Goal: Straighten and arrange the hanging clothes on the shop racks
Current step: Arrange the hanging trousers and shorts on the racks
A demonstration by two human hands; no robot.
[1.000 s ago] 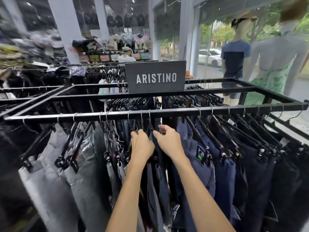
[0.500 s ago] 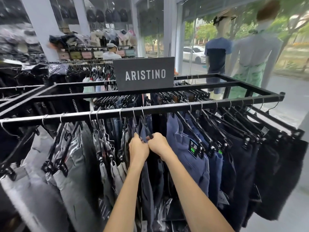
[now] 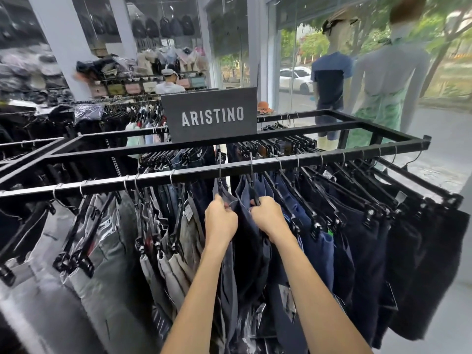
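Both hands work just below the middle of the front rail (image 3: 153,180). Left hand (image 3: 221,222): fingers (image 3: 226,209) clenched round the hanger (image 3: 219,190) that carries the navy trousers (image 3: 246,241). Right hand (image 3: 268,218): fingers (image 3: 256,210) clenched round the second hanger (image 3: 253,187), just beside the first. The fists are near each other but not touching, with dark cloth bunched between them. My read is that the grip is high, at the hanger necks, so the hooks can slide along the rail and set the gap. Pulling lower on the cloth would likely tilt the pieces or drag them from the clips. Task items hang all along that rail. Grey trousers (image 3: 102,251) sit under its left half, packed unevenly with some hangers skewed. Navy shorts (image 3: 357,238) under its right half are fanned fairly evenly. So the left half looks like the work left. In the way are tight packing either side of the hands, closely set hooks, and plastic wrap and tags low down that could snag. Just behind the rail, a parallel bar (image 3: 178,148) carries a second row (image 3: 281,146) of dark clothes, and the grey ARISTINO sign (image 3: 209,114) stands above it. Further behind are more racks and a person in a cap (image 3: 169,83) by shelves of bags (image 3: 132,88). Behind the rail's right end, two mannequins (image 3: 330,80) stand at the window, with a white car (image 3: 296,78) outside.
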